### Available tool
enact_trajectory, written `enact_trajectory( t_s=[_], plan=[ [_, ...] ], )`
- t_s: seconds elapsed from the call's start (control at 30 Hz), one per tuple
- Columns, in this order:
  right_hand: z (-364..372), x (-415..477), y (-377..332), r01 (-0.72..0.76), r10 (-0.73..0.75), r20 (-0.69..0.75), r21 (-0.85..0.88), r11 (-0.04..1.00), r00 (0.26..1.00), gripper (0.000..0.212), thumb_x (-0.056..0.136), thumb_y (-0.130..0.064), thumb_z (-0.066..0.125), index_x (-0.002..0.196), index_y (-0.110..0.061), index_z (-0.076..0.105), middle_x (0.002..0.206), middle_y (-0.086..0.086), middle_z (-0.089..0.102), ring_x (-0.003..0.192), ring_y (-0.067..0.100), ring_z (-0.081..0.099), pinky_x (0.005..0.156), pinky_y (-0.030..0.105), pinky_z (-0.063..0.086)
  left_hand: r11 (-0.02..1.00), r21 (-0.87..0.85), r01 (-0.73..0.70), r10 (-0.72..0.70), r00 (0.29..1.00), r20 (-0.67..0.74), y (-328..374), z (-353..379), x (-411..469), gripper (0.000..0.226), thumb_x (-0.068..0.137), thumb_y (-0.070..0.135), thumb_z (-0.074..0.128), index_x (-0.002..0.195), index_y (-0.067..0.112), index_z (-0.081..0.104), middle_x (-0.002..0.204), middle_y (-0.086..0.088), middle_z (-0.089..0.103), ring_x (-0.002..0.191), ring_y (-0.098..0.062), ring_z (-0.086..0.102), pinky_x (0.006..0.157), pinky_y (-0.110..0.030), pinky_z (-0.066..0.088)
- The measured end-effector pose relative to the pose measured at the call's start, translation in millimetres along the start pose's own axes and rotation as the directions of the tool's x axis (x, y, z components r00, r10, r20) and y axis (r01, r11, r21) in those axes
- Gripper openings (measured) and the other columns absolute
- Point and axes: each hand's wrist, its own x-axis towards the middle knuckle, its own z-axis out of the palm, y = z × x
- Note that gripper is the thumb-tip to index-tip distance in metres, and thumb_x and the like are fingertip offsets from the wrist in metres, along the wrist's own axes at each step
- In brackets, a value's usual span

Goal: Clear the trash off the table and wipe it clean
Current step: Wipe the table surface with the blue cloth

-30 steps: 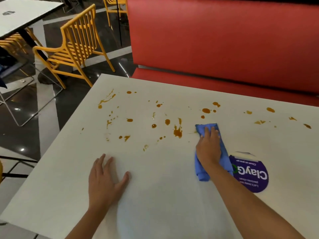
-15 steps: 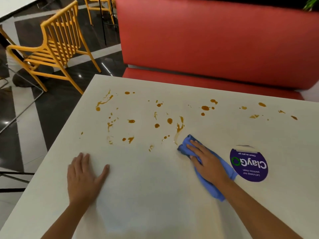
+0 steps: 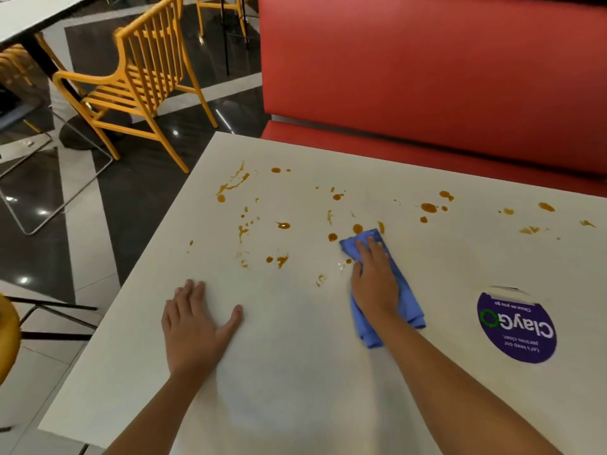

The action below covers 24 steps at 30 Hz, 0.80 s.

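Observation:
A white table (image 3: pixel 295 389) carries several orange-brown sauce spots (image 3: pixel 428 207) across its far half. A folded blue cloth (image 3: pixel 409 303) lies on it near the middle, its far end touching the spots. My right hand (image 3: pixel 372 277) presses flat on the cloth with straight fingers. My left hand (image 3: pixel 195 320) rests flat on the bare table to the left, fingers spread, holding nothing. A thin wet smear (image 3: pixel 341 266) shows just left of the cloth.
A round purple sticker (image 3: pixel 517 326) is stuck on the table at the right. A red bench seat (image 3: pixel 427 77) runs along the far edge. A yellow chair (image 3: pixel 138 83) and another table (image 3: pixel 29 11) stand on the floor at the left.
My right hand slid the cloth leftward and nearer, then back out toward the spots. The large spot near the middle is wiped away, leaving a faint smear. My left hand stayed flat on the table.

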Motion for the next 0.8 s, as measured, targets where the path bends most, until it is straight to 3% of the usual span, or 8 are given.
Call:
enact_trajectory(
  t_s=[0.17,0.3,0.47,0.57,0.67,0.8],
  plan=[
    [-1,-33,3,0.247,-0.253,0.044,0.110,0.963,0.967,0.042,0.095,-0.014,0.046,0.137,-0.019,0.043,0.149,-0.004,0.030,0.140,0.012,0.022,0.104,0.013,0.023,1.000,-0.001,0.001,-0.001,1.000,0.000,1,0,-1,0.102,0.067,0.080,0.019,0.144,0.014,0.028,0.153,-0.005,0.022,0.142,-0.025,0.013,0.117,-0.038,0.005],
    [-27,-43,42,0.312,-0.336,0.083,0.219,0.925,0.938,0.039,0.092,-0.017,0.049,0.131,-0.020,0.051,0.138,-0.015,0.033,0.131,0.000,0.029,0.106,0.002,0.011,1.000,0.007,-0.001,0.001,1.000,0.003,1,0,-1,0.102,0.067,0.080,0.017,0.144,0.013,0.027,0.154,-0.005,0.021,0.142,-0.024,0.013,0.118,-0.038,0.005],
    [-33,-26,67,0.188,-0.200,0.036,0.212,0.959,0.979,0.042,0.094,-0.013,0.050,0.135,-0.022,0.045,0.144,-0.006,0.038,0.136,0.011,0.032,0.107,0.012,0.020,1.000,-0.003,0.001,-0.001,1.000,-0.002,1,0,-1,0.103,0.066,0.080,0.017,0.144,0.014,0.028,0.154,-0.005,0.021,0.142,-0.025,0.013,0.117,-0.038,0.005],
    [-24,-16,52,0.018,-0.004,-0.074,0.195,0.981,0.997,0.041,0.096,-0.013,0.045,0.136,-0.016,0.044,0.146,0.001,0.037,0.138,0.019,0.030,0.107,0.023,0.026,1.000,-0.010,0.005,-0.005,1.000,-0.003,2,0,-2,0.103,0.066,0.081,0.017,0.144,0.014,0.027,0.154,-0.005,0.021,0.143,-0.025,0.012,0.117,-0.038,0.005],
    [-9,-11,16,-0.178,0.200,-0.171,0.134,0.975,0.965,0.041,0.097,-0.012,0.040,0.138,-0.010,0.040,0.148,0.009,0.035,0.138,0.029,0.027,0.109,0.038,0.030,1.000,-0.022,0.011,-0.011,1.000,-0.005,1,1,-1,0.104,0.065,0.081,0.017,0.145,0.015,0.027,0.154,-0.004,0.019,0.143,-0.024,0.011,0.117,-0.035,0.002],
    [16,-11,-30,-0.199,0.207,-0.131,0.074,0.977,0.970,0.043,0.096,-0.009,0.042,0.139,-0.010,0.039,0.148,0.011,0.034,0.137,0.034,0.028,0.104,0.041,0.038,1.000,0.005,0.010,-0.010,1.000,-0.018,1,1,0,0.103,0.066,0.081,0.016,0.144,0.015,0.027,0.154,-0.004,0.020,0.143,-0.023,0.011,0.116,-0.034,0.001]
  ],
)
